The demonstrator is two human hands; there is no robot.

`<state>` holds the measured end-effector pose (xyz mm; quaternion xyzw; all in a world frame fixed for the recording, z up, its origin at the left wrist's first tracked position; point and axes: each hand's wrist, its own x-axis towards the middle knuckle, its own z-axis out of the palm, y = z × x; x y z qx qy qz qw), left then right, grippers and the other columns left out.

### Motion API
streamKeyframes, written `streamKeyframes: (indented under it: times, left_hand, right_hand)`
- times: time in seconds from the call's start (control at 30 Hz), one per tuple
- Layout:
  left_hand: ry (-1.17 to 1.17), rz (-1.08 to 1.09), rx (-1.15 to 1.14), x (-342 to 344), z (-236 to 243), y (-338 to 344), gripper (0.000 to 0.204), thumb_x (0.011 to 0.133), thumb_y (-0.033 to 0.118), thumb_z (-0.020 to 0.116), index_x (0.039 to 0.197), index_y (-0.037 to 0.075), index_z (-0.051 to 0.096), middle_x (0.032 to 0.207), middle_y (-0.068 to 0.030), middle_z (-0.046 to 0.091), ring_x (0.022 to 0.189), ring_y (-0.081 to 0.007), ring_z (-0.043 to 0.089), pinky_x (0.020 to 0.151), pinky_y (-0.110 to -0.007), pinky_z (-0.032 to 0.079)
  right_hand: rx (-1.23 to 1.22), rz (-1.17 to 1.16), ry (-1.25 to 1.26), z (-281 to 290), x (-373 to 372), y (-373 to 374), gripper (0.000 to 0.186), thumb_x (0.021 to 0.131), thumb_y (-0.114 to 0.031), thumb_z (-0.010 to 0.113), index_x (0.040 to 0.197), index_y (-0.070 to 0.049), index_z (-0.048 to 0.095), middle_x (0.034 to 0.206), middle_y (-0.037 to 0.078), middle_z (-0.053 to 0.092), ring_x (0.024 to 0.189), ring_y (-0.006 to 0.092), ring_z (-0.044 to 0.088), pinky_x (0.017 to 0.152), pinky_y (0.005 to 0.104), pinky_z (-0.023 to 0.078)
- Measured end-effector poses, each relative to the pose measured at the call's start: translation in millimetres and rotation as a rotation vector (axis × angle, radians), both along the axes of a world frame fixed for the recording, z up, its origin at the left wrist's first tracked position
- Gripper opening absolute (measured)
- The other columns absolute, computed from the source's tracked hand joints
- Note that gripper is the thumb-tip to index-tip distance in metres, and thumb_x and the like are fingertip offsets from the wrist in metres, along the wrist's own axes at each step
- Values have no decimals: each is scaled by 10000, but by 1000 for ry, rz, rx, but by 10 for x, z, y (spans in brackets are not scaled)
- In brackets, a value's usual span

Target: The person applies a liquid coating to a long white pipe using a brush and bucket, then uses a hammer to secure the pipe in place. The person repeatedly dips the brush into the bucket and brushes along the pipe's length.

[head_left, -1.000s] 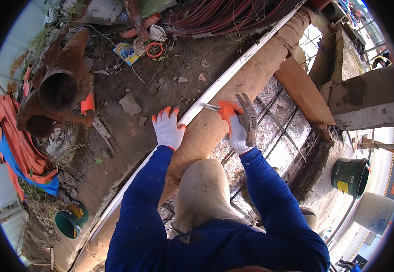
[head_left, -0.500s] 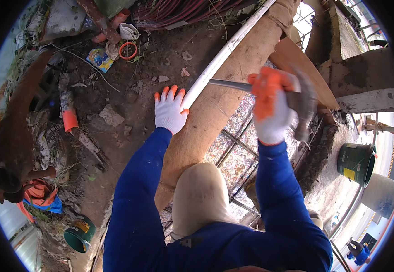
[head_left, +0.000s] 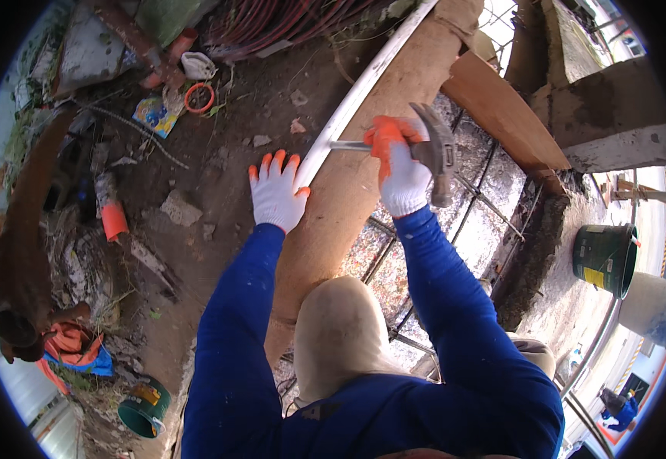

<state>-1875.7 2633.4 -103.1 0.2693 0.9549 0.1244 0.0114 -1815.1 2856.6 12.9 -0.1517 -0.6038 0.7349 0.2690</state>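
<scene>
A long white pipe-like strip [head_left: 371,76] runs along the far edge of a curved brown board [head_left: 325,229]. My left hand [head_left: 275,195], in a white glove with orange fingertips, lies with fingers spread at the strip's near end, its thumb against it. My right hand [head_left: 400,172], gloved the same way, is closed around a claw hammer [head_left: 444,157] close to its head. The hammer's grey handle points left, its end at the white strip; whether it touches cannot be told.
Rebar mesh [head_left: 475,191] crosses the pit beside the board. A brown panel [head_left: 505,115] leans at its far end. Green buckets [head_left: 605,258] stand right and lower left. Rusty pipe [head_left: 23,252], rubble [head_left: 181,208] and coiled hose [head_left: 287,27] lie on the dirt. A person [head_left: 618,409] shows far right.
My right hand has brought the hammer left, nearer the board, and its handle end now overlaps the white strip. My left hand keeps its place at the strip; the whole view has shifted slightly.
</scene>
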Motion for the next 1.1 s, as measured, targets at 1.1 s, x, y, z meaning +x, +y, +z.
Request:
streamKeyframes:
  times: [1.1]
  left_hand:
    - [25,7,-85,9,-39,84,731,864,381,838,1521,192,581,1614,-137,464,1526,-389,383,1261,-670,258]
  right_hand:
    - [-109,-88,-20,107,-150,275,187,1066,-99,632,1113,80,661,817,94,624,679,189,568,819,450,569]
